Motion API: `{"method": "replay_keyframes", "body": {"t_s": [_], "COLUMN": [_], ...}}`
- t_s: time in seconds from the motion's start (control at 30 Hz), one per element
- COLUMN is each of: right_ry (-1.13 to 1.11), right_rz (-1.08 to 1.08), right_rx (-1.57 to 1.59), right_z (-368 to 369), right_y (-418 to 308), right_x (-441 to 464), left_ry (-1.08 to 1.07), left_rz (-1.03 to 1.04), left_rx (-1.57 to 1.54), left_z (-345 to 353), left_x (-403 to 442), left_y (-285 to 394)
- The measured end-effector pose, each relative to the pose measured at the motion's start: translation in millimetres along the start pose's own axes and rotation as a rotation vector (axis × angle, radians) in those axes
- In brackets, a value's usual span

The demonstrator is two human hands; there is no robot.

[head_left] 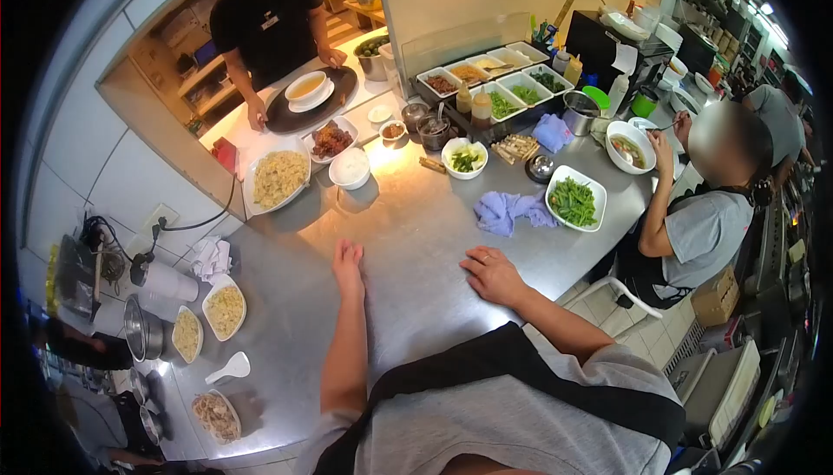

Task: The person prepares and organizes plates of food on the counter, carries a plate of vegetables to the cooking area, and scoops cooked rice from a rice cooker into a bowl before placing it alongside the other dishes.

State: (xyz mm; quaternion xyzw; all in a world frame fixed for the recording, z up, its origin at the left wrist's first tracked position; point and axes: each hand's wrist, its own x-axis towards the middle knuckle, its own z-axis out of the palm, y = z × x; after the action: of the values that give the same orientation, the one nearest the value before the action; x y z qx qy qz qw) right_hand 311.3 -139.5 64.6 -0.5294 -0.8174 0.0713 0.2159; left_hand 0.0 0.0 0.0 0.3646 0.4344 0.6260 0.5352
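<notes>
My left hand [349, 268] rests on the steel counter [408, 254] with loosely bent fingers and nothing in it. To its right, my right hand [495, 275] lies palm down, fingers somewhat apart, also holding nothing. Nearest the right hand are a crumpled purple cloth [510, 212] and a square white bowl of green vegetables [576, 201]. Beyond my left hand stand a bowl of white rice [350, 169], a plate of fried rice [278, 180] and a dish of browned meat pieces [332, 139].
Across the pass, a person in black [269, 19] touches a dark tray [286, 115] bearing a soup bowl. At right, a co-worker [707, 206] works over a soup bowl [631, 147]. Topping containers [499, 76] line the back. Rice dishes [224, 310] and a white spoon [229, 367] lie left.
</notes>
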Motion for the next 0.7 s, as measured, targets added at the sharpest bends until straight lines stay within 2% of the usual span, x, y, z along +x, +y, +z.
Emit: {"method": "replay_keyframes", "body": {"t_s": [0.07,0.1,0.17,0.3,0.37,0.43,0.5,0.57,0.63,0.7], "right_ry": [-0.273,-0.265,-0.193,0.025,0.030,0.217,0.455,0.651,0.819,0.936], "right_rz": [-0.026,-0.070,-0.214,-0.345,-0.234,-0.239,-0.210,-0.093,0.077,0.144], "right_rx": [0.091,0.190,0.259,0.033,-0.164,-0.294,-0.295,-0.293,-0.257,-0.203], "right_z": [-23,-37,-71,-150,-170,-218,-243,-275,-305,-331], "right_y": [-9,-9,10,89,158,203,270,314,331,335], "right_x": [27,14,49,154,233,285,348,394,420,440], "left_ry": [0.023,0.042,0.126,0.302,0.350,0.393,0.434,0.435,0.439,0.449], "left_rz": [0.117,0.113,0.242,0.387,0.409,0.401,0.358,0.311,0.274,0.262], "left_rx": [0.153,0.303,0.686,0.878,1.034,1.195,1.359,1.430,1.492,1.534], "left_z": [-24,-30,-27,-8,2,17,32,39,43,46], "left_x": [-43,-97,-135,-191,-205,-209,-208,-203,-203,-201], "left_y": [5,11,18,25,20,19,23,24,26,25]}}
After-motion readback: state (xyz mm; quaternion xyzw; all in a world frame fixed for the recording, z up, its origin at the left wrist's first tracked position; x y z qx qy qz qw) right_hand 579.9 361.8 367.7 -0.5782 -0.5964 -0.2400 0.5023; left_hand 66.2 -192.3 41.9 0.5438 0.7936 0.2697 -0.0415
